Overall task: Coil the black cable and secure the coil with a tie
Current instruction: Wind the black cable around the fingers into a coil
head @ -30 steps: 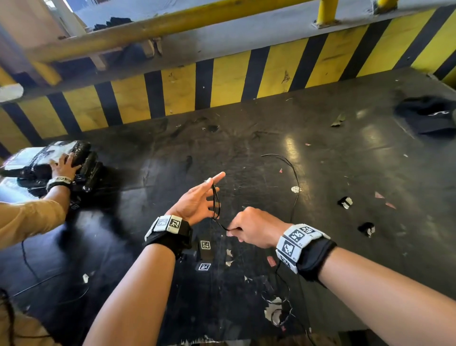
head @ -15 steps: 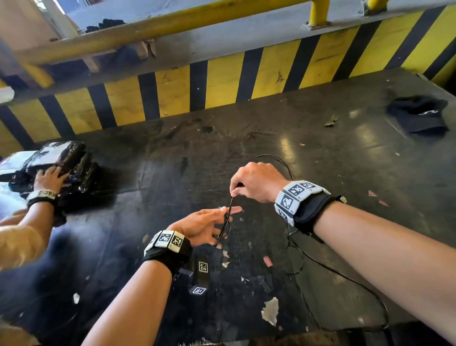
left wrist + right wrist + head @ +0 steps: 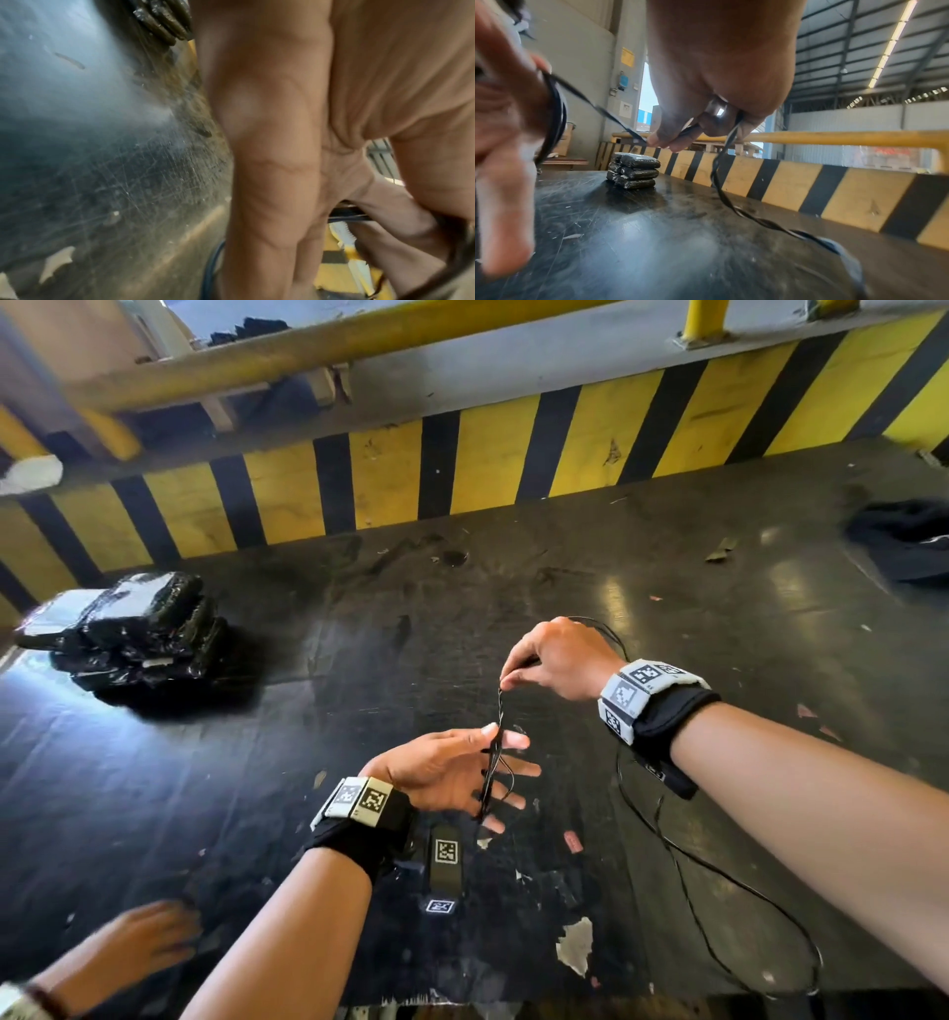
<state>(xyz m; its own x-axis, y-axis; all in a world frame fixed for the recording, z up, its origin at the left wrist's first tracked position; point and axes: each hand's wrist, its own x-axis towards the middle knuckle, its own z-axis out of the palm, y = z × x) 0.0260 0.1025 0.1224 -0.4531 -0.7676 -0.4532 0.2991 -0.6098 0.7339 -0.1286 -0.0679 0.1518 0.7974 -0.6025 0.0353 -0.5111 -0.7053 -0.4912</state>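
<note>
The thin black cable (image 3: 494,762) is looped in several turns around the spread, straight fingers of my left hand (image 3: 506,762), whose thumb presses the strand against the index finger. Just above it, my right hand (image 3: 511,677) pinches the cable between thumb and forefinger and holds a short taut stretch. The free length (image 3: 719,875) runs under my right forearm towards the table's near edge. In the right wrist view the twisted cable (image 3: 721,182) hangs from the pinching fingers (image 3: 659,142). The left wrist view shows dark strands (image 3: 347,215) across my fingers. No tie is visible.
A stack of black wrapped packets (image 3: 138,629) sits at the left of the dark scratched table (image 3: 359,660). A black cloth (image 3: 909,539) lies far right. A yellow-and-black striped barrier (image 3: 493,464) borders the back. Another person's hand (image 3: 138,942) rests at lower left.
My right hand rose from beside the left hand to above it, carrying the cable up over the fingers. The other person's hand left the packets and came to the near left.
</note>
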